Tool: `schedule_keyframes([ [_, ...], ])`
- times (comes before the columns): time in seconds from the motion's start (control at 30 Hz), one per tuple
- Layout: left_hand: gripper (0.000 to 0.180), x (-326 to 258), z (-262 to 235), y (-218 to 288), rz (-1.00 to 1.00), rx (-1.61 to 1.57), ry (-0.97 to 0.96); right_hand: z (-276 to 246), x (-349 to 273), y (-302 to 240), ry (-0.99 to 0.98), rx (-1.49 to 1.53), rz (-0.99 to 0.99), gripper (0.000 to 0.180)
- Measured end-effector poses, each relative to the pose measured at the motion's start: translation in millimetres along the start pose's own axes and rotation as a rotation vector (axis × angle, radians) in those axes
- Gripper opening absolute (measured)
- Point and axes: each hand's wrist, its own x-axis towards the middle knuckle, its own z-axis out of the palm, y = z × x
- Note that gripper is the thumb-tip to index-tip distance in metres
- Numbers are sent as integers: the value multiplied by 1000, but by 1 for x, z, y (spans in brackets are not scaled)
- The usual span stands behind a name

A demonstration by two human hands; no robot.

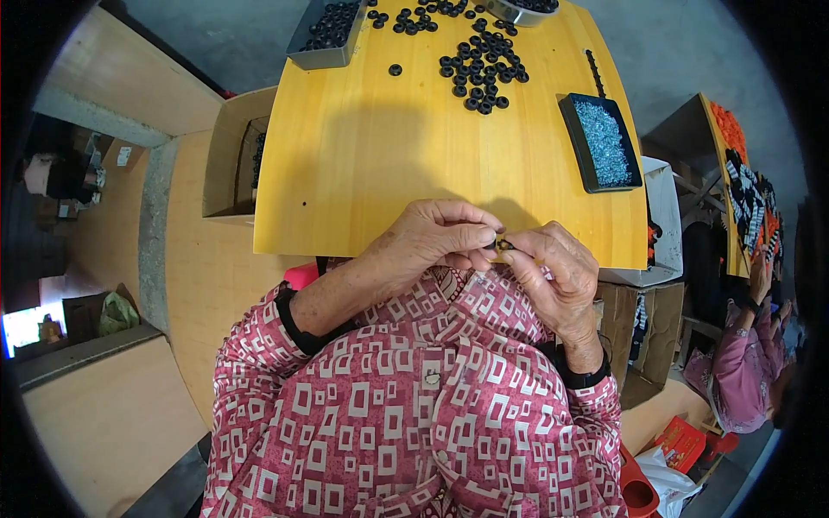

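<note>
Both hands meet just past the table's near edge, in front of my chest. My left hand [425, 238] is closed, pinching a small black round part [490, 245] between thumb and fingers. Facing it, my right hand [560, 269] is closed too, with thumb and forefinger on a small dark piece [506, 245] whose middle looks yellowish. The two pieces are nearly touching; fingers hide most of both. Farther off on the yellow table [345, 186] lie several loose black ring-shaped parts [484, 65], and a black tray [637, 177] holds small clear bluish pieces [602, 142].
A grey bin [319, 59] of black parts stands at the far left, a metal bowl [511, 12] at the far edge. A black strip [594, 73] lies beyond the tray. Cardboard boxes [226, 164] flank the table. At the right, another person [743, 371] works at a second table.
</note>
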Motion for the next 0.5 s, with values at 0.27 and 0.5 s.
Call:
schedule_keyframes([
  [0.27, 30, -2, 1, 1, 63, 60, -42, -2, 1, -3, -26, -43, -3, 16],
  [0.5, 29, -1, 2, -2, 179, 193, -73, -2, -1, 1, -13, -34, -23, 17],
])
